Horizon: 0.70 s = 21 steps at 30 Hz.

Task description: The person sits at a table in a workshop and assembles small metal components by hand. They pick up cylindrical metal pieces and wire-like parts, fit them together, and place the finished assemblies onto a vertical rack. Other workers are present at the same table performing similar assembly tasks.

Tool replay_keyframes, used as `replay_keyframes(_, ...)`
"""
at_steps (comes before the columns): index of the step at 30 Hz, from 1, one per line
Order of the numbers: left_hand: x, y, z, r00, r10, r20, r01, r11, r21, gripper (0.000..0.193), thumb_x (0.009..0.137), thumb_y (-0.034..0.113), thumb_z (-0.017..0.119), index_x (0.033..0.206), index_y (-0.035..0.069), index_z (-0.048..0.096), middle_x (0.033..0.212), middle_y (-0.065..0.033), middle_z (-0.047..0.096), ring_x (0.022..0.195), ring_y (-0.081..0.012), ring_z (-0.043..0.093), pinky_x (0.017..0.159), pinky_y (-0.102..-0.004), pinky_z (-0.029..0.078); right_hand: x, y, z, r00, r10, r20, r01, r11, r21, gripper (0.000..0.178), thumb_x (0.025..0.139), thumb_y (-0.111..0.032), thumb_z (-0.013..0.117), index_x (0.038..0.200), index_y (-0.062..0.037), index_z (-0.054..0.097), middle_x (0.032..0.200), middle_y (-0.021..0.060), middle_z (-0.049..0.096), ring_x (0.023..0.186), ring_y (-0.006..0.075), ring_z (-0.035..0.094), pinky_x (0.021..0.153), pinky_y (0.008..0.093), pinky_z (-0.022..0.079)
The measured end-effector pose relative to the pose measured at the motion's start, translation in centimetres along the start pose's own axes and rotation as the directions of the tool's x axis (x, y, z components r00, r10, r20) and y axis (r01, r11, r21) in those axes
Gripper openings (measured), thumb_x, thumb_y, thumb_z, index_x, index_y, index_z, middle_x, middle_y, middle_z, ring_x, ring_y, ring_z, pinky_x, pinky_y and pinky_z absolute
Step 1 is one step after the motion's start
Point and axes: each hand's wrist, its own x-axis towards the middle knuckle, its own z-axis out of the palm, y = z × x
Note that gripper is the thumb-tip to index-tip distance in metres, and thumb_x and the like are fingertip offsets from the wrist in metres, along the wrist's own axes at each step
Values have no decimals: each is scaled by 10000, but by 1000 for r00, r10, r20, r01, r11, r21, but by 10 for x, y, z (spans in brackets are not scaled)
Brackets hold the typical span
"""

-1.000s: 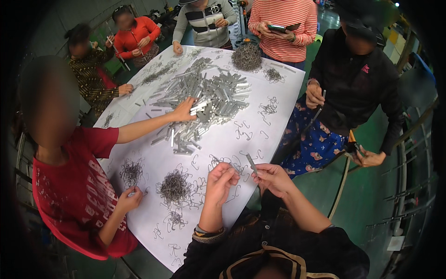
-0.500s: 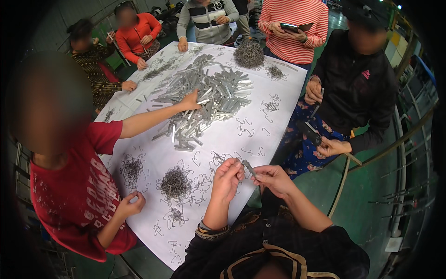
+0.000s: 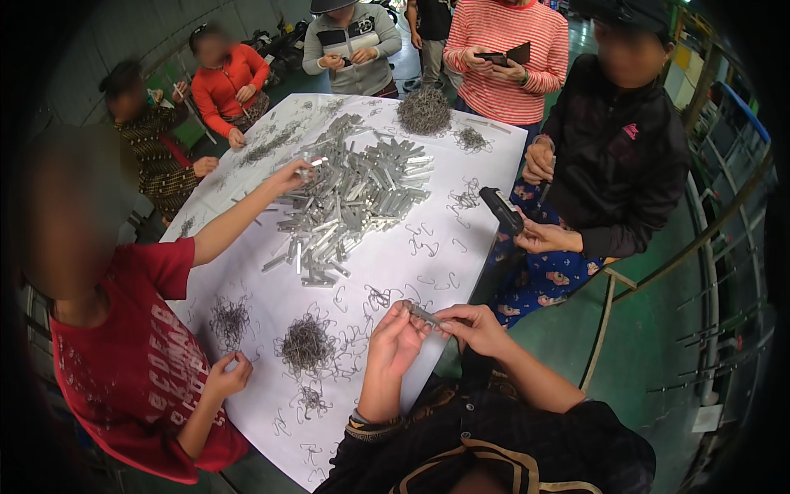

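Strip of grey metal hangs above the desk, near its edge, pinched at one end between thumb and fingers of the left hand and at the other by the right hand's grip. From here I can't tell if anything else is caught there. Beyond lies a strip heap; a dark wire tangle sits left of the hands.

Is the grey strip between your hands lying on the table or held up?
Held up: the left hand and right hand pinch the grey strip at opposite ends.
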Motion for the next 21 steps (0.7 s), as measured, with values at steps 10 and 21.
replay_keyframes(10,-7,-10,-8,912,409,20,-380,826,417,79,944,109,554,999,83,503,981,-95,611,960,-202,562,836,-358,452,-6,-8,10,995,-96,-39,77,936,-343,215,868,-32,619,1074,-14,677,855,83,684,767,109,631,703,265,500)
replay_keyframes(21,-23,3,20,777,569,269,-524,346,778,84,973,54,471,1027,8,426,973,-177,640,880,-178,602,850,-316,469,-7,13,6,1000,-24,8,25,946,-323,228,867,-160,671,1059,-39,693,884,79,707,816,110,649,741,264,514)
